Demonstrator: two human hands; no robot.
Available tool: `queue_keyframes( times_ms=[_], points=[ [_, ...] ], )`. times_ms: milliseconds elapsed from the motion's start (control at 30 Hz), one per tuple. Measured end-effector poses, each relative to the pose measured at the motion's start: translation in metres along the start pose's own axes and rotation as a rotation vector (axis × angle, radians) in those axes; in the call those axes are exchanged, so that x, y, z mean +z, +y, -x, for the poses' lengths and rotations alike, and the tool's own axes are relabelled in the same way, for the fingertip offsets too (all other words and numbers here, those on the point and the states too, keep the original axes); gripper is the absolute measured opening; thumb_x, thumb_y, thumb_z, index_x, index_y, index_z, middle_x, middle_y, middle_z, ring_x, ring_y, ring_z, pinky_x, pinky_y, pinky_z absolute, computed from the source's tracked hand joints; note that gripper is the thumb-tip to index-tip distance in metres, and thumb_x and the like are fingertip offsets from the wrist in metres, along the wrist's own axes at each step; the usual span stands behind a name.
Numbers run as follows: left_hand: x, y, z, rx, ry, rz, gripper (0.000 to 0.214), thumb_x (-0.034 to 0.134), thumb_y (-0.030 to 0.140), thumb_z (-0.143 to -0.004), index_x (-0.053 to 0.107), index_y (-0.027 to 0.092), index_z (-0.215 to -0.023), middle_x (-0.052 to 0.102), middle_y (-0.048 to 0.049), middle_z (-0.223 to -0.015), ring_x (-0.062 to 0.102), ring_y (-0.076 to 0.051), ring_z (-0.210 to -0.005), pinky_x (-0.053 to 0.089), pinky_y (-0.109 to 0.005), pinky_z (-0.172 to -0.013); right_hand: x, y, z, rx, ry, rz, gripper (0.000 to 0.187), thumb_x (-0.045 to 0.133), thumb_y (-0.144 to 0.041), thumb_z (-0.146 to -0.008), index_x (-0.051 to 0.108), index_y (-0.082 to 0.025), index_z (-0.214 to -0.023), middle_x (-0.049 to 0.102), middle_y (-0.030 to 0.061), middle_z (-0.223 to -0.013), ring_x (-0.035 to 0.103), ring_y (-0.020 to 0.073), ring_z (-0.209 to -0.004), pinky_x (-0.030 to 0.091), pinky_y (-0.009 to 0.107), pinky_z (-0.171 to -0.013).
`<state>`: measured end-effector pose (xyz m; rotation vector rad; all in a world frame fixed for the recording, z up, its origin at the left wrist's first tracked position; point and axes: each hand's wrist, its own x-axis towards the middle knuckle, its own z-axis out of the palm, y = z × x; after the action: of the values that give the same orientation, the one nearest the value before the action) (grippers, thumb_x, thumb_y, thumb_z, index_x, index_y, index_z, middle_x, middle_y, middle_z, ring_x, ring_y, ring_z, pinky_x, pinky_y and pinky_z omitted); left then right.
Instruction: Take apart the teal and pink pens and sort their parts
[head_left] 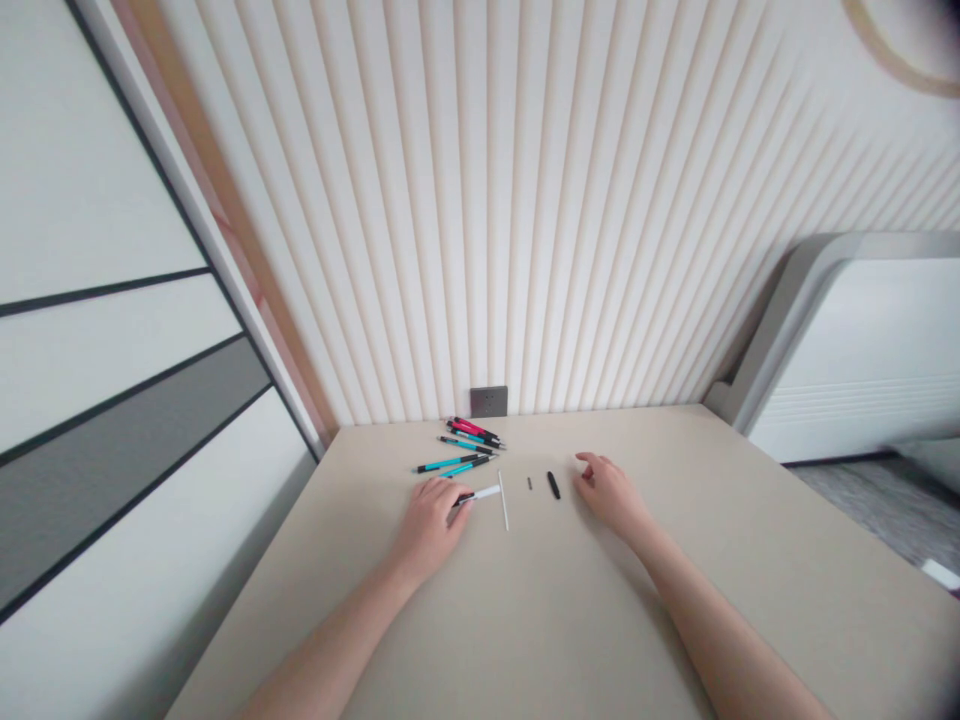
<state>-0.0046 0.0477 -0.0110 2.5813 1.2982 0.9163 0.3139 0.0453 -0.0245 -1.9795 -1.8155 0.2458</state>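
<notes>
L hand (430, 530) curled shut on white-and-black pen barrel (481, 492), R hand (609, 494) open w/ fingers apart nr black pen cap (553, 485), tiny black part (529, 483) and white refill (503, 500) lying separate on beige table (525, 620), teal and pink pens (461, 445) apparently whole in pile behind.

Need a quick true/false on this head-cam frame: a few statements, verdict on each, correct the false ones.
1. The left hand touches a white pen body with a black tip. True.
2. The right hand holds the black pen part. False: the black pen part lies on the desk, just apart from the fingers.
3. A thin white rod lies between the hands. True.
4. The pink pens are nearer the hands than the teal ones. False: the pink pens lie beyond the teal pens.
5. A dark wall socket sits just above the desk's far edge. True.
</notes>
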Motion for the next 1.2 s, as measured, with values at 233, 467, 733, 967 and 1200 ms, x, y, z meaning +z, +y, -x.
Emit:
queue_keyframes(
  times_ms=[233, 467, 733, 967, 1200],
  points=[
    [0.001, 0.000, -0.001, 0.069, 0.006, 0.047, 0.006, 0.057, 0.023, -0.092, 0.061, 0.021, -0.095, 0.066, -0.0031, -0.091, 0.060, -0.022, -0.091, 0.044, -0.038, -0.084, -0.008, -0.052, 0.025, -0.320, 0.146, -0.169, 0.027, 0.046, -0.031, -0.095, 0.060, -0.022, -0.116, 0.064, 0.0077, -0.104, 0.058, 0.0210, -0.099, 0.043, 0.034, -0.091],
    [0.000, 0.001, 0.002, 0.175, 0.058, 0.152, 0.013, 0.061, 0.026, -0.090, 0.060, 0.022, -0.103, 0.067, -0.0037, -0.092, 0.062, -0.020, -0.092, 0.047, -0.036, -0.085, 0.011, -0.095, 0.051, -0.584, -0.039, -0.199, 0.022, 0.046, -0.029, -0.097, 0.061, -0.023, -0.113, 0.064, 0.0065, -0.100, 0.057, 0.0203, -0.094, 0.043, 0.033, -0.085],
    [-0.001, -0.001, 0.006, 0.130, 0.080, 0.267, 0.018, 0.062, 0.030, -0.089, 0.060, 0.022, -0.105, 0.068, -0.0040, -0.096, 0.064, -0.019, -0.092, 0.051, -0.032, -0.085, 0.017, -0.094, 0.049, -0.629, -0.188, -0.132, 0.021, 0.047, -0.032, -0.097, 0.063, -0.020, -0.091, 0.064, 0.0037, -0.087, 0.057, 0.0178, -0.085, 0.040, 0.028, -0.078],
    [-0.004, 0.002, 0.003, 0.109, 0.097, 0.263, 0.012, 0.059, 0.026, -0.090, 0.060, 0.021, -0.101, 0.068, -0.0036, -0.093, 0.064, -0.019, -0.090, 0.051, -0.031, -0.083, 0.018, -0.090, 0.046, -0.577, -0.201, -0.176, 0.021, 0.045, -0.027, -0.097, 0.065, -0.022, -0.099, 0.064, 0.0037, -0.089, 0.058, 0.0170, -0.086, 0.042, 0.026, -0.079],
    [-0.005, 0.003, 0.004, 0.099, 0.107, 0.258, 0.012, 0.055, 0.028, -0.093, 0.060, 0.021, -0.100, 0.067, -0.0039, -0.092, 0.063, -0.018, -0.090, 0.050, -0.032, -0.083, 0.011, -0.088, 0.044, -0.496, -0.160, -0.188, 0.023, 0.045, -0.027, -0.097, 0.067, -0.022, -0.102, 0.064, 0.0048, -0.092, 0.058, 0.0174, -0.087, 0.044, 0.026, -0.080]
  ],
)
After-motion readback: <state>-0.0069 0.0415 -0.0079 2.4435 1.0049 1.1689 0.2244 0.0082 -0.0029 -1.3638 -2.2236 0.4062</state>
